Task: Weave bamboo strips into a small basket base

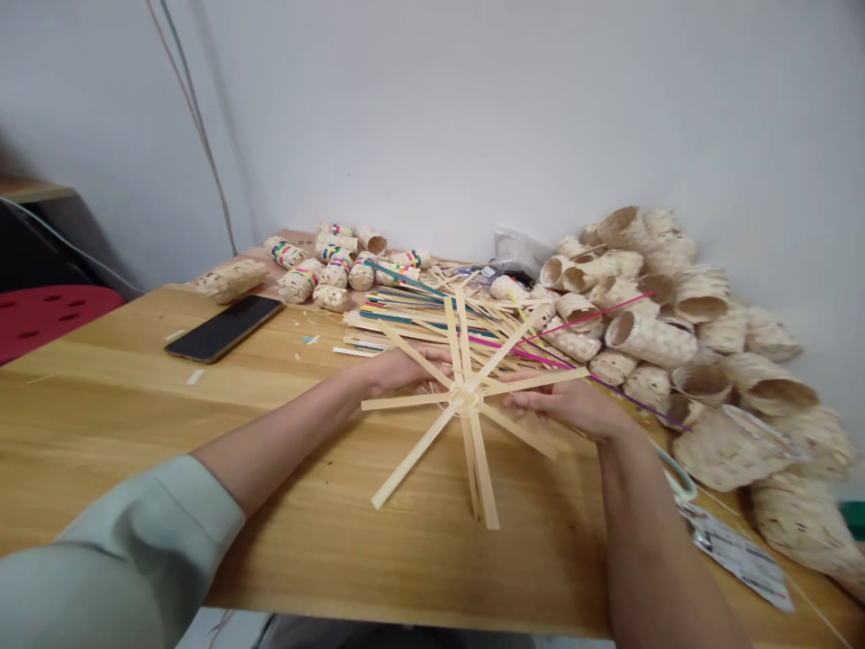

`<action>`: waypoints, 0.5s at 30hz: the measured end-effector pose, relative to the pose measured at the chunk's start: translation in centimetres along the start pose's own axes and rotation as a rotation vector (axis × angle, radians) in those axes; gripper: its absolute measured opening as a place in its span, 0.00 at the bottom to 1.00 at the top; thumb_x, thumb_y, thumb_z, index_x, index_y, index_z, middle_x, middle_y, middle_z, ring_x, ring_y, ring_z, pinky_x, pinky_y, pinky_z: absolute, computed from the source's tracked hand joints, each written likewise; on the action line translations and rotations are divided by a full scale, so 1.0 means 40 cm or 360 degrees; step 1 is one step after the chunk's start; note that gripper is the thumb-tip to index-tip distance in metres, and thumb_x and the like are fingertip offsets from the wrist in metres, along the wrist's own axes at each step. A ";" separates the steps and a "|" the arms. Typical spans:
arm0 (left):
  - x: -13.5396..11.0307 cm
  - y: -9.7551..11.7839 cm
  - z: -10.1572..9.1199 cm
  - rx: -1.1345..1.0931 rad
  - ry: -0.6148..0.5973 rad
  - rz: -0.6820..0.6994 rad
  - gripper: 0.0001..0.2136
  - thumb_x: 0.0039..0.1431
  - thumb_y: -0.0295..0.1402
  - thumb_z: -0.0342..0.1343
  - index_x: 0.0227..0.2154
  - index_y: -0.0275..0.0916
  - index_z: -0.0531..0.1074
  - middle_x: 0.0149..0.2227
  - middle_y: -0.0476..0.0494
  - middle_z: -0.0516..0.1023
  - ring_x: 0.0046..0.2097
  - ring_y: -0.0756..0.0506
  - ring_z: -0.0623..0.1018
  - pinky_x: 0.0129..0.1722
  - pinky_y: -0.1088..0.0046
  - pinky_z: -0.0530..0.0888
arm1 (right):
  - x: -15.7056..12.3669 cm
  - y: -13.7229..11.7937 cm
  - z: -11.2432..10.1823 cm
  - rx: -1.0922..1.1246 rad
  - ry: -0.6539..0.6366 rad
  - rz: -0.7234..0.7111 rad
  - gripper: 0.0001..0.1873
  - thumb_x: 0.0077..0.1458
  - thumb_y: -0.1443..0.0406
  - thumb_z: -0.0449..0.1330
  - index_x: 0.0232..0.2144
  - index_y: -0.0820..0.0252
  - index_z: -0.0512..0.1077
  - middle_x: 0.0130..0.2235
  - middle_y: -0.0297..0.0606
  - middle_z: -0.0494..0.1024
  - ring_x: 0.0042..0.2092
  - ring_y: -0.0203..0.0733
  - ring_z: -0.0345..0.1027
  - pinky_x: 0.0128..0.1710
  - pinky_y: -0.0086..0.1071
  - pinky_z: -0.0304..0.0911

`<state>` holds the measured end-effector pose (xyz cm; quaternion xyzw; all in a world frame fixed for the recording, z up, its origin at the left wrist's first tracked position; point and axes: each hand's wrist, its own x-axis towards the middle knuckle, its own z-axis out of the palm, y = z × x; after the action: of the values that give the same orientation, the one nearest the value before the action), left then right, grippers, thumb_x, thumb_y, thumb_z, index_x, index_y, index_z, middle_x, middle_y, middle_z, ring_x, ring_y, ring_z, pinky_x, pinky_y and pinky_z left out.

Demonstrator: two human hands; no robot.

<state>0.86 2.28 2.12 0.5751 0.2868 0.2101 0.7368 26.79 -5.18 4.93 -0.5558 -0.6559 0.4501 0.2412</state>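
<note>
A radial frame of crossed flat bamboo strips [466,394] stands tilted above the wooden table, its spokes splayed like a star around a woven centre. My left hand [405,371] grips the spokes left of the centre. My right hand [568,406] holds them from the right side, fingers curled around the strips. Parts of both hands are hidden behind the strips. A loose bundle of bamboo strips [419,324], some dyed in bright colours, lies just beyond the frame.
Woven bamboo baskets [649,338] are heaped at the table's right. Small woven pieces with coloured bands [338,270] stand at the back. A black phone [223,329] lies on the wooden table [135,406]. Scissors [679,478] and printed paper [736,554] sit right of my right arm.
</note>
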 end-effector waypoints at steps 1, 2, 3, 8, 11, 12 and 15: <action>-0.001 -0.003 -0.005 -0.0097 -0.0050 0.0008 0.12 0.50 0.32 0.61 0.39 0.37 0.75 0.32 0.45 0.78 0.29 0.53 0.74 0.26 0.81 0.68 | -0.002 0.003 -0.006 -0.0010 0.0047 0.0017 0.19 0.46 0.53 0.62 0.35 0.60 0.77 0.30 0.39 0.78 0.30 0.39 0.69 0.24 0.28 0.59; -0.002 -0.005 -0.010 -0.0181 -0.0121 0.0015 0.12 0.51 0.33 0.60 0.40 0.37 0.74 0.34 0.43 0.78 0.31 0.51 0.75 0.28 0.79 0.70 | -0.003 0.005 -0.009 -0.0015 0.0087 0.0022 0.18 0.46 0.52 0.62 0.31 0.61 0.77 0.28 0.39 0.78 0.28 0.37 0.68 0.23 0.27 0.59; -0.004 -0.006 -0.014 -0.0247 -0.0209 0.0018 0.14 0.53 0.34 0.59 0.42 0.36 0.73 0.36 0.41 0.78 0.33 0.49 0.77 0.29 0.77 0.72 | -0.002 0.004 -0.010 -0.0020 0.0122 0.0015 0.18 0.46 0.51 0.61 0.28 0.62 0.77 0.27 0.39 0.77 0.27 0.36 0.66 0.23 0.27 0.58; -0.012 -0.005 -0.019 -0.0535 -0.0610 -0.0030 0.21 0.58 0.44 0.51 0.49 0.35 0.67 0.41 0.34 0.77 0.40 0.40 0.78 0.32 0.66 0.75 | 0.001 -0.034 0.000 -0.0135 0.0293 -0.0022 0.16 0.46 0.53 0.61 0.25 0.61 0.76 0.21 0.35 0.73 0.22 0.33 0.60 0.20 0.27 0.51; -0.016 -0.005 -0.010 -0.0789 -0.0718 -0.0029 0.27 0.58 0.51 0.47 0.49 0.33 0.66 0.44 0.30 0.76 0.45 0.36 0.76 0.35 0.59 0.75 | -0.007 -0.072 0.004 -0.0203 0.0384 -0.0037 0.15 0.44 0.54 0.61 0.22 0.60 0.74 0.21 0.35 0.73 0.22 0.33 0.60 0.21 0.28 0.53; -0.016 -0.006 -0.005 -0.0890 -0.0717 0.0023 0.28 0.57 0.52 0.46 0.49 0.33 0.66 0.45 0.30 0.75 0.46 0.35 0.75 0.38 0.55 0.74 | -0.010 -0.082 0.004 -0.0217 0.0412 -0.0040 0.14 0.44 0.54 0.61 0.21 0.60 0.73 0.21 0.34 0.73 0.22 0.34 0.60 0.22 0.28 0.53; -0.017 -0.008 0.010 -0.1139 -0.0659 0.0218 0.25 0.57 0.50 0.46 0.47 0.34 0.67 0.48 0.31 0.74 0.51 0.34 0.72 0.47 0.48 0.69 | -0.019 -0.097 0.005 -0.0264 0.0502 -0.0021 0.17 0.47 0.53 0.58 0.20 0.60 0.71 0.20 0.34 0.70 0.21 0.33 0.58 0.22 0.28 0.52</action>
<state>0.62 1.47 2.01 0.3307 0.0024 0.2250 0.9165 24.83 -5.90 8.31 -0.6332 -0.6486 0.3001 0.2973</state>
